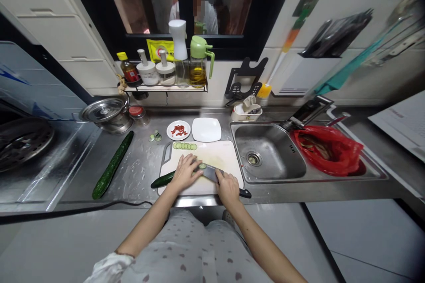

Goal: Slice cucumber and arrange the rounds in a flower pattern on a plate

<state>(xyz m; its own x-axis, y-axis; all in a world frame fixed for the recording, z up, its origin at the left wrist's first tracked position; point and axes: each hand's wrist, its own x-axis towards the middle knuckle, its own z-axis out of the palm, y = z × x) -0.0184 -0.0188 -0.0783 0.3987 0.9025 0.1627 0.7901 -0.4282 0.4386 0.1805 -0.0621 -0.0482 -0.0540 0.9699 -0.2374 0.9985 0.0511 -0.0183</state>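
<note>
On the white cutting board point(229, 154) lies a dark green cucumber point(162, 180), and my left hand point(186, 173) is closed over its right part, fingers pressing on it. My right hand point(228, 186) grips the black handle of a kitchen knife point(210, 173); the broad blade points left, beside the cucumber's cut end. One cucumber slice point(202, 166) clings at the blade's upper edge. A row of thin cucumber slices point(185, 146) overlaps along the board's far left. Behind the board sit an oblong white plate point(206, 129) and a small plate of chopped red pieces point(178, 130).
A whole cucumber point(113, 166) lies at the left, near several cucumber scraps point(155, 136). A lidded steel pot point(108, 114) and a red-lidded jar point(138, 116) stand behind. To the right are the sink point(268, 150) and a red plastic bag point(328, 150). Seasoning bottles point(198, 64) fill the wall shelf.
</note>
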